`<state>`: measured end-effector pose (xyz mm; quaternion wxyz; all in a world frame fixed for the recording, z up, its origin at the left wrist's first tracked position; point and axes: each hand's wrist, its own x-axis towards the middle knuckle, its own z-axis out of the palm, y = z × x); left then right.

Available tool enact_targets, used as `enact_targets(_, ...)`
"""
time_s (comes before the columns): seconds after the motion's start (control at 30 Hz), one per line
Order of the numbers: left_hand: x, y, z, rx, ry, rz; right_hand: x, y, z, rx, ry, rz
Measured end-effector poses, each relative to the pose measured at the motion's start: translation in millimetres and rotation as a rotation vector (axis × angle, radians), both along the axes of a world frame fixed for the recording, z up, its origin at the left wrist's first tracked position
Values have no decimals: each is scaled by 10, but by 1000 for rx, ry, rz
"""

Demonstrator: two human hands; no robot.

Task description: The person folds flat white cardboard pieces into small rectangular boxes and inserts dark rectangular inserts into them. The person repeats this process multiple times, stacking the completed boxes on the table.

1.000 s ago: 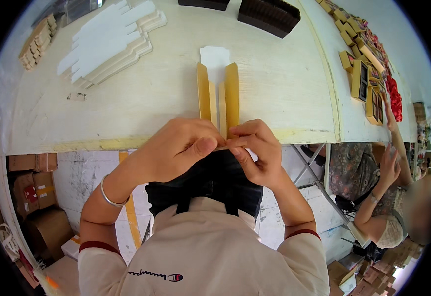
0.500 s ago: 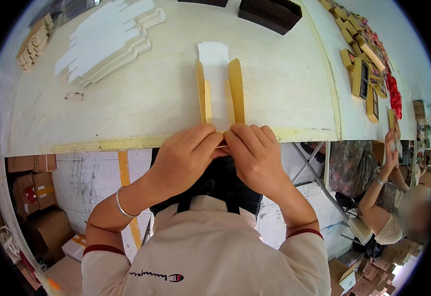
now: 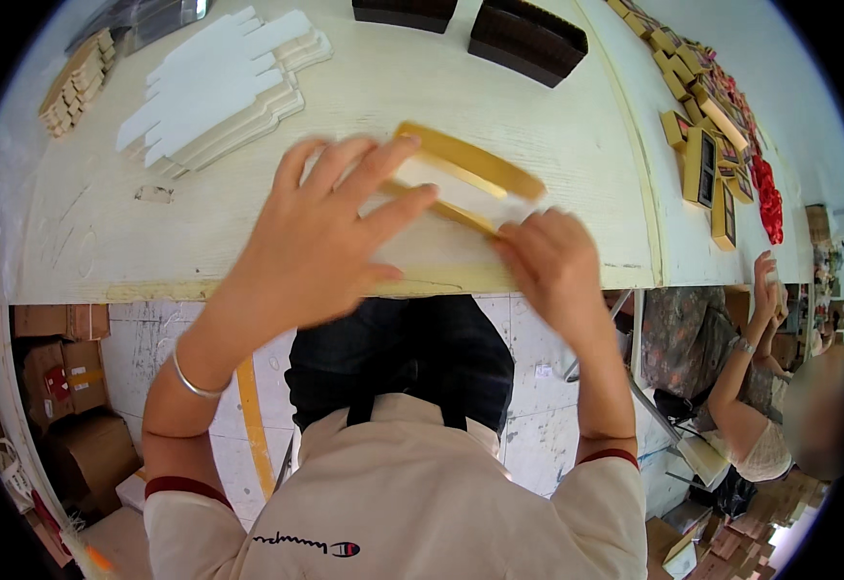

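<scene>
Beige cloth is covering the person's chest as a shirt [image 3: 398, 483], closest to the camera, with dark trousers [image 3: 393, 353] showing beyond it, below the edge of the surface [image 3: 601, 184]. Next out, the right hand [image 3: 552, 253] is curling inward and pinching the nearer right corner of a gold-and-white box [image 3: 470, 174]. The left hand [image 3: 330, 227] is reaching over the box's left end with its fingers spreading wide; blur is making it hard to tell whether the tips are touching.

The box is sitting over the front part of the surface, between the 2 hands, its long gold sides standing up along a white base. It is now slanting from upper left to lower right, no longer pointing straight away from the person as in the earlier pictures, where the 2 hands were meeting at its near end. That turn is leaving the right hand alone at that end and is bringing the opposite end under the left hand, so the handling appears to be shifting from end to end.

Farther out, a stack of white card [image 3: 214, 92] is lying to the left, and 2 dark trays [image 3: 528, 43] are standing ahead. Off to the right, another person [image 3: 762, 454] is working near gold boxes [image 3: 700, 166] and a red bundle [image 3: 768, 203].
</scene>
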<state>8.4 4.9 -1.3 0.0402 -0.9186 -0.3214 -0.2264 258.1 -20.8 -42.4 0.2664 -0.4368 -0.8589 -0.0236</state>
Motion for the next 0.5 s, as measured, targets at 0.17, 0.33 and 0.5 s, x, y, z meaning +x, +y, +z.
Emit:
enact_targets(0.17, 47, -223, -278, -264, -98, -41, -489, -412, 194, -187, 196, 90)
enact_targets(0.33, -147, 32, -374, -397, -174, -214, -122, -201, 284, -92, 7, 65)
enact_targets(0.5, -178, 187, -449, -441, -191, -283, -133, 13, 79, -262, 60, 307)
